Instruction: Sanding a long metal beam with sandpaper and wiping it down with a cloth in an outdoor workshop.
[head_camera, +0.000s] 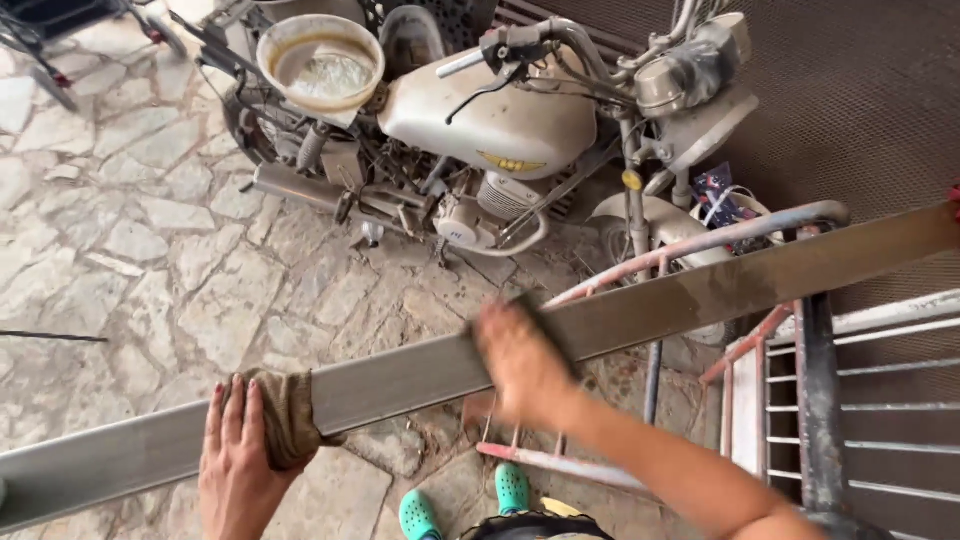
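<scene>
A dusty cream motorcycle (480, 130) stands parked on the stone-paved floor (130, 250), filling the top of the view, with a round plastic basin (322, 62) resting on its seat. Below it a long grey metal bar (640, 310) runs slantwise across the whole picture, low at the left and rising to the right, lying over a rusty pinkish metal frame (700, 245) beside a grey barred rack (850, 400). The right hand (520, 355), blurred, lies on the bar near its middle; whether its fingers close round it I cannot tell. The left hand (235, 455) presses a brown cloth (285, 415) against the bar further left, fingers wrapped over the cloth. Green clogs (465, 500) show at the bottom.
</scene>
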